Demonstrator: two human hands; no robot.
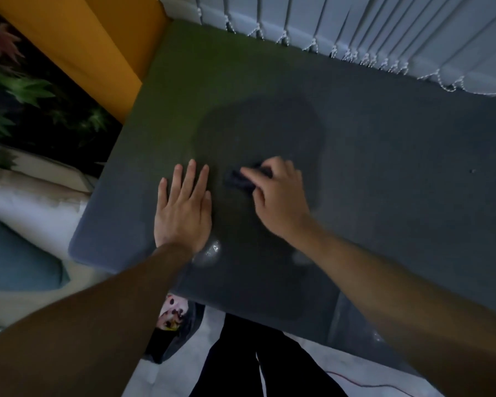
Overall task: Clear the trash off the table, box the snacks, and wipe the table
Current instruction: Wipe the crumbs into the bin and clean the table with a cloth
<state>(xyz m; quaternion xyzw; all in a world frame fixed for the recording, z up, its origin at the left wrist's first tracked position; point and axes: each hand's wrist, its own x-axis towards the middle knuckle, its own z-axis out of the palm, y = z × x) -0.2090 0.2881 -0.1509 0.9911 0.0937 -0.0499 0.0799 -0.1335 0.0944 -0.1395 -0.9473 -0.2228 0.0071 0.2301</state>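
**Wiping the dark table with a cloth in my right hand**

I am looking straight down at a dark grey table [384, 167] from above, with both of my bare forearms reaching into view from the near edge.

My left hand [184, 207] lies flat on the tabletop, palm down, fingers straight and slightly spread, pointing toward the far side. It grips nothing; it simply rests open on the surface, left of centre. The forearm runs back toward me at a slant, from the wrist down to the near left corner of the view.

My right hand [275, 193] sits just to the right of the left hand, apart from it. Its fingers are curled down and closed over a small dark cloth [241, 179], pressing it against the table. The cloth bunches out from under my fingertips on the hand's left side. The hand is a little blurred. The right forearm stretches back to the near right corner.

Around the cloth the tabletop shows a large darker patch [258, 133], reaching toward the far side. A pale smear [212, 250] lies by my left wrist.

Beyond the table's far edge hang pale vertical blinds [355, 24]. To the far left is an orange panel [98, 47]. Near me, below the table edge, are my dark trouser legs [255, 368].
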